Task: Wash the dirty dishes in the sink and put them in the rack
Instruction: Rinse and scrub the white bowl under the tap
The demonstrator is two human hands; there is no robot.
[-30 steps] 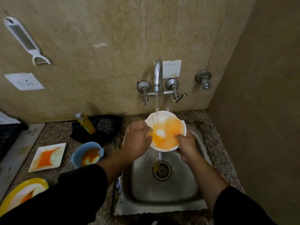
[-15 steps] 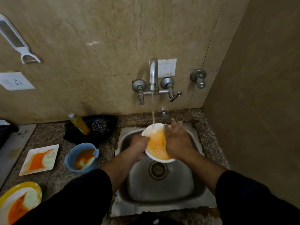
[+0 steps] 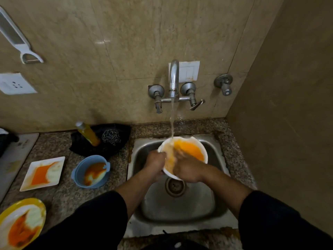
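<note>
Meanwhile, orange residue inside white bowl [image 3: 195, 150], blue bowl [image 3: 91, 171] alike.

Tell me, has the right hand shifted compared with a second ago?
Yes. The right hand was gripping the white bowl's lower right rim; it now reaches inside, rubbing nearer the water stream from the tap.

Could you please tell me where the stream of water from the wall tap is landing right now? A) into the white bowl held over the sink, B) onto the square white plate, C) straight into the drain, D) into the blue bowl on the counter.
A: the stream from the steel wall tap lands inside the orange-stained round white bowl, held by both hands over the steel sink.
</note>
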